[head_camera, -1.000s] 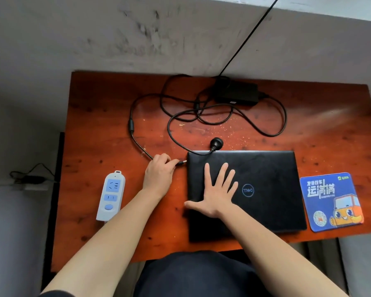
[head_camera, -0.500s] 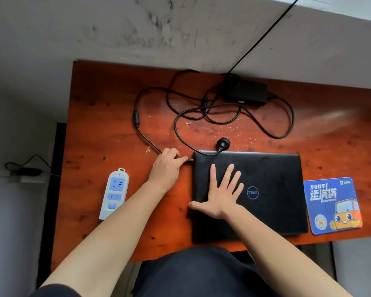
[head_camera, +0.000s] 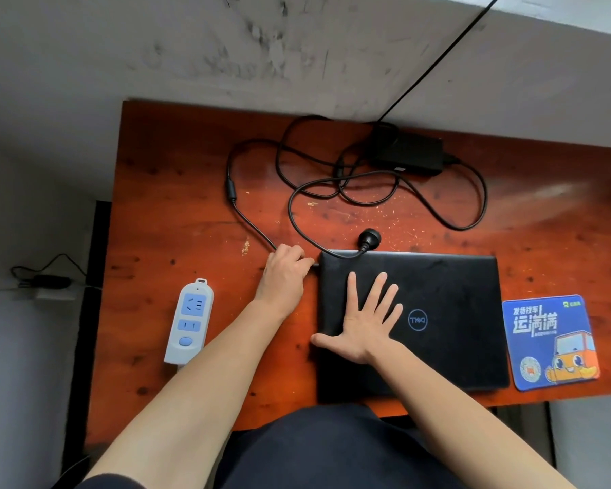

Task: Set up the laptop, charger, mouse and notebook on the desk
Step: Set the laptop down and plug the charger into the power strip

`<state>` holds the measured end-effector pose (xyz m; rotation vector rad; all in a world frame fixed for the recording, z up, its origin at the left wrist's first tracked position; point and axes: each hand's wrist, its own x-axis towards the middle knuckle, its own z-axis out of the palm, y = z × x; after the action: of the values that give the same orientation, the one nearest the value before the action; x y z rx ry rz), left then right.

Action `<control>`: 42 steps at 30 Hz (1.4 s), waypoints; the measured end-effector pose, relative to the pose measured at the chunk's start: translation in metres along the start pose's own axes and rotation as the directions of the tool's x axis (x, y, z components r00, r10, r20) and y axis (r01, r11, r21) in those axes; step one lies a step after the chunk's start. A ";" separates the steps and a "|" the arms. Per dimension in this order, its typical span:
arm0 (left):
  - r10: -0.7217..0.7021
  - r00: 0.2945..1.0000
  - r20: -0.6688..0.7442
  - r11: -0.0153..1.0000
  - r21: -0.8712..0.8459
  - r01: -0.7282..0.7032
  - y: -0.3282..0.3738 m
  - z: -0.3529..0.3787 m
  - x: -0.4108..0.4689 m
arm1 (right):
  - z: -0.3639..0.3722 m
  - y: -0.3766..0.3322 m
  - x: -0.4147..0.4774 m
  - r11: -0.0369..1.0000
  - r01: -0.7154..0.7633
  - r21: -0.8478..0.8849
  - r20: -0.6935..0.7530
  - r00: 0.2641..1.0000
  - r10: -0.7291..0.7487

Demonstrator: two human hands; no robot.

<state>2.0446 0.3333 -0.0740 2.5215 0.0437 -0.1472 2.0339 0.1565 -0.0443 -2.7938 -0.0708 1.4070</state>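
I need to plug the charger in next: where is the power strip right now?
In the head view, the power strip lies on the desk near its left edge, just left of the left hand and forearm.

A reddish wooden bench [head_camera: 177,192] carries a closed black laptop [head_camera: 452,333], a charger brick [head_camera: 408,153] with looped cables, a white-blue power strip [head_camera: 189,321] and a blue mouse pad [head_camera: 549,342].

The closed black laptop [head_camera: 438,322] carries a round Dell logo on its lid, seen upside down from this side. The blue mouse pad [head_camera: 549,342] beside it bears large white Chinese characters, 运满满, under a smaller line that is too small to read reliably.
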 end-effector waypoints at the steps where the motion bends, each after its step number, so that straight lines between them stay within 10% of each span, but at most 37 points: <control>1: 0.004 1.000 0.002 1.000 0.004 -0.004 0.001 0.000 -0.001 | 0.000 0.000 0.000 1.000 0.000 -0.006 -0.003 1.000 0.000; 14: 0.061 0.995 0.077 0.997 0.036 -0.064 -0.006 -0.003 0.005 | 0.007 0.008 0.008 0.999 0.023 0.038 -0.026 0.999 -0.022; 23: -0.314 0.949 -0.012 0.948 -0.061 0.313 0.021 0.016 -0.015 | 0.008 0.059 -0.003 0.960 0.269 0.076 -0.355 0.907 -0.226; 27: -0.485 0.865 -0.125 0.873 -0.119 0.473 0.056 0.024 -0.040 | -0.015 0.123 0.003 0.942 0.055 0.330 -0.569 0.808 0.152; 31: -0.751 0.656 0.071 0.607 -0.316 0.729 0.080 0.033 -0.047 | -0.048 0.191 0.016 0.751 -0.172 0.637 -0.414 0.746 0.521; 35: -0.869 0.403 0.288 0.152 -0.618 0.771 0.103 0.035 -0.033 | -0.072 0.232 0.032 0.681 -0.237 0.693 -0.224 0.827 0.516; 42: -0.859 0.346 0.378 -0.022 -0.702 0.712 0.116 0.029 -0.026 | -0.084 0.241 0.051 0.571 -0.251 0.782 -0.092 0.860 0.503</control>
<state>2.0235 0.2219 -0.0282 1.2165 1.3933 -0.2849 2.1399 -0.0816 -0.0429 -2.2838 0.9613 0.7137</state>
